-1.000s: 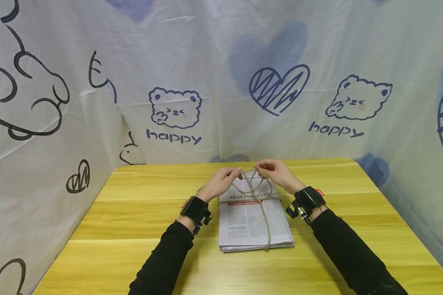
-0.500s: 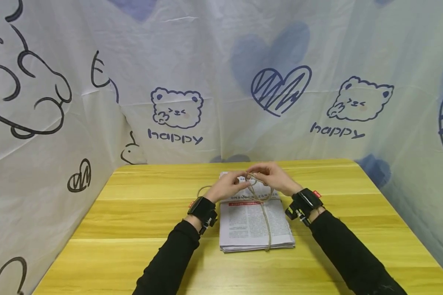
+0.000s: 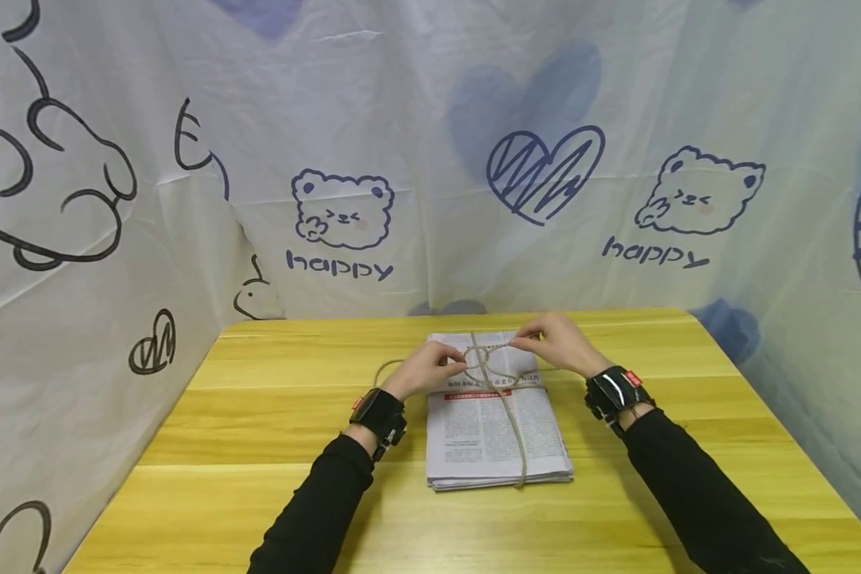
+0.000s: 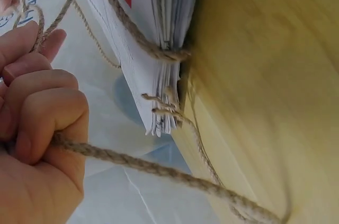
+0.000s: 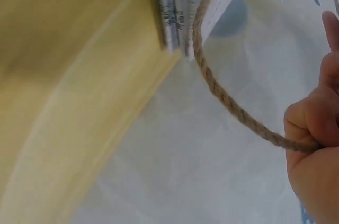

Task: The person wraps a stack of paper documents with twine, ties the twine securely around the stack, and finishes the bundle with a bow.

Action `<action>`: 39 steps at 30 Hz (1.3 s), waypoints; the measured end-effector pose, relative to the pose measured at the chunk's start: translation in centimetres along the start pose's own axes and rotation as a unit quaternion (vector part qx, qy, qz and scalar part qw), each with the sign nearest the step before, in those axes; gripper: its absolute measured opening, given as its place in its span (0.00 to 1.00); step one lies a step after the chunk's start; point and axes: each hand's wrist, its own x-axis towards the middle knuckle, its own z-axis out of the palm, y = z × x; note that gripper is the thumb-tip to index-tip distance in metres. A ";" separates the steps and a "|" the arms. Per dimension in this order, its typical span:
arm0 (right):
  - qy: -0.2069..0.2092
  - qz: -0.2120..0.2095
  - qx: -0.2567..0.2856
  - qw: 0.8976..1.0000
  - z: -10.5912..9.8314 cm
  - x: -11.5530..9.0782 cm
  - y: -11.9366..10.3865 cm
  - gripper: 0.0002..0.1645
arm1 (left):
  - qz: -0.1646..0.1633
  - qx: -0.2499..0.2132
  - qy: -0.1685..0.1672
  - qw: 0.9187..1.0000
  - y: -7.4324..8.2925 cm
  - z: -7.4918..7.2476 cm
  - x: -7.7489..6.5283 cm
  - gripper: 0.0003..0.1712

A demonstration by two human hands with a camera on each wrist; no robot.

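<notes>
A stack of folded newspapers (image 3: 466, 442) lies on the table, wrapped crosswise with brown twine (image 3: 519, 438). Over its upper part the twine forms two loops, one toward each hand. My left hand (image 3: 425, 369) pinches the left loop between thumb and fingertips. In the left wrist view, the curled lower fingers of that hand (image 4: 47, 113) also grip a tail of twine (image 4: 148, 168) that runs down to the table. On the other side, my right hand (image 3: 556, 343) pinches the right loop. The right wrist view shows twine (image 5: 228, 102) running into its curled fingers.
The yellow wood-grain table (image 3: 258, 446) extends on both sides of the stack. A white curtain (image 3: 430, 159) printed with bears and hearts hangs behind and along both sides. Frayed twine ends (image 4: 159, 105) stick out beside the stack's edge in the left wrist view.
The hands come together over the stack, then move apart, the right hand going right and the left hand left. Two loops of twine now spread between them.
</notes>
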 end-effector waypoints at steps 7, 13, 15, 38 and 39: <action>-0.018 0.019 0.022 0.999 -0.5 -1.3 1.6 0.16 | -0.014 -0.011 0.003 1.000 -0.7 -0.8 -1.4 0.15; -0.038 0.035 0.021 0.998 -0.7 -2.0 2.9 0.15 | -0.031 0.003 -0.013 0.999 -1.9 -1.4 -2.7 0.12; -0.043 0.045 0.020 0.998 -0.8 -2.3 3.2 0.15 | -0.042 0.012 -0.016 0.999 -2.4 -1.6 -3.2 0.11; -0.122 0.033 0.047 0.991 -1.5 -6.0 6.2 0.09 | -0.035 -0.001 -0.047 0.998 -6.6 -4.5 -7.8 0.07; -0.133 0.022 0.047 0.990 -1.4 -6.0 6.1 0.08 | -0.040 -0.001 -0.047 0.998 -6.5 -4.5 -7.8 0.07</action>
